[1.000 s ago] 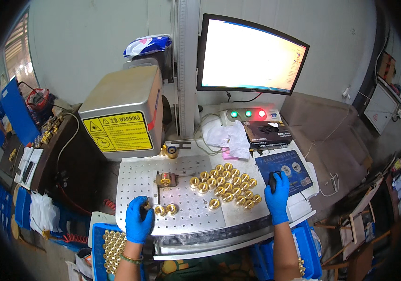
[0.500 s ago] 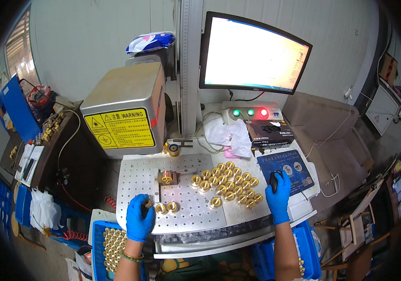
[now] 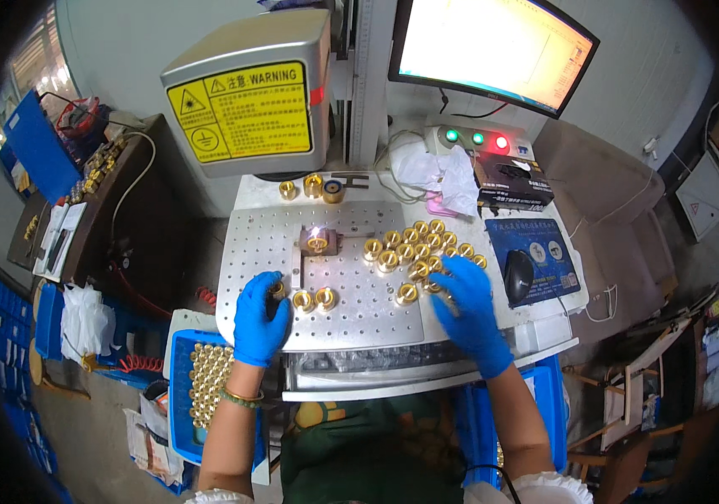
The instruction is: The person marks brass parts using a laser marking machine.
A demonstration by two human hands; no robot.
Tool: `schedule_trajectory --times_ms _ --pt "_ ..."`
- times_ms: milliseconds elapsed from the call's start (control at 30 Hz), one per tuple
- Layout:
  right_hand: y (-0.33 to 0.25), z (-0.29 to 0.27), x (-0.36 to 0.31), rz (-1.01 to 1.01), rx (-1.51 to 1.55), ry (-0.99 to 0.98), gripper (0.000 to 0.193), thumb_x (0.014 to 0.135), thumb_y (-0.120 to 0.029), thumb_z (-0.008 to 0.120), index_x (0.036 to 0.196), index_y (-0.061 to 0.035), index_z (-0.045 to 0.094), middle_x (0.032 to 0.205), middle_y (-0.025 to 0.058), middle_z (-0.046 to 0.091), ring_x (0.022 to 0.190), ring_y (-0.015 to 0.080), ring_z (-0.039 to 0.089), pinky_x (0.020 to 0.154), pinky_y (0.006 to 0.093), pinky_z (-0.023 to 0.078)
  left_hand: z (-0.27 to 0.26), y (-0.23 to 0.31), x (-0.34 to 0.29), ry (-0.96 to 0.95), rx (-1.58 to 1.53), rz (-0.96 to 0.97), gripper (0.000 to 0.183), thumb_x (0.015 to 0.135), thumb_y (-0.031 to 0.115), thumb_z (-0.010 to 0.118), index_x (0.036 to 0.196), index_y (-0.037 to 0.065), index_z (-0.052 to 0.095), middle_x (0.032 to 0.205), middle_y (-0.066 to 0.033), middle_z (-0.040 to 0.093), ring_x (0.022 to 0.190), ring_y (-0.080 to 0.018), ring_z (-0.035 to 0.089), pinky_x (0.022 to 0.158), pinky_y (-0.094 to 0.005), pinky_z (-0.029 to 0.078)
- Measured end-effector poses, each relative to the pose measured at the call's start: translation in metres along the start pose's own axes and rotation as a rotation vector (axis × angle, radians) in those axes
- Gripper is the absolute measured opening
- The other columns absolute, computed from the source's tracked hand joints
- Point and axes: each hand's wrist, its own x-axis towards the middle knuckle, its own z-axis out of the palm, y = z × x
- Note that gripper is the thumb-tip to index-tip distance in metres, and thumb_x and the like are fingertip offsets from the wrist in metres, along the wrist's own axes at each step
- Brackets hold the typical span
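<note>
My left hand (image 3: 260,323), in a blue glove, is curled round a brass fitting (image 3: 277,290) near the front left of the perforated metal plate (image 3: 359,323). Beside it stand two more brass fittings (image 3: 315,299). My right hand (image 3: 470,317), gloved too, has its fingers apart over the near right edge of a group of brass ring-shaped fittings (image 3: 405,252); whether its fingertips touch one cannot be made out. Another brass fitting (image 3: 317,244) sits in the small metal fixture (image 3: 331,242), with a bright spot of light on its top.
Above the plate hangs a grey machine head (image 3: 250,97) with a yellow label. Behind the mouse pad (image 3: 548,244) and black mouse (image 3: 519,277) stand a glove box (image 3: 515,183) and a lit monitor (image 3: 494,55). A blue crate (image 3: 181,403) of fittings is at lower left.
My right hand has left the mouse and moved left to the fittings. A bright spot now shows on the fitting in the fixture. The view has tilted downward.
</note>
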Motion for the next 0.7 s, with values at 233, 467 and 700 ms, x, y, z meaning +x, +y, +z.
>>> schedule_trajectory --times_ms 233,467,700 --pt "-0.025 0.024 0.016 -0.139 -0.086 -0.144 0.020 0.077 -0.014 0.069 0.093 -0.0050 0.062 0.125 0.0169 0.055 0.120 0.0384 0.048 0.100 0.0495 0.036 -0.005 0.002 0.002 -0.011 0.013 0.052 0.046 0.073 0.005 0.067 0.118 0.005 0.056 0.115 -0.0196 0.058 0.102 -0.0382 0.058 0.089 -0.0424 0.047" --pt "-0.036 0.016 0.027 -0.012 0.361 -0.136 0.022 0.078 -0.009 0.072 0.098 -0.0031 0.063 0.130 0.0155 0.054 0.124 0.0358 0.047 0.104 0.0449 0.037 -0.005 -0.002 0.000 -0.042 0.051 0.053 0.051 0.074 0.010 0.068 0.124 0.009 0.055 0.116 -0.0181 0.058 0.103 -0.0366 0.056 0.090 -0.0431 0.045" --pt "-0.065 0.009 0.047 0.100 0.790 -0.277 0.017 0.082 -0.002 0.065 0.099 -0.0024 0.061 0.136 0.0166 0.051 0.129 0.0297 0.045 0.108 0.0398 0.034 -0.013 0.008 0.004 0.021 -0.002 0.105 0.057 0.075 0.016 0.072 0.128 0.007 0.052 0.122 -0.0213 0.053 0.112 -0.0383 0.052 0.095 -0.0425 0.043"
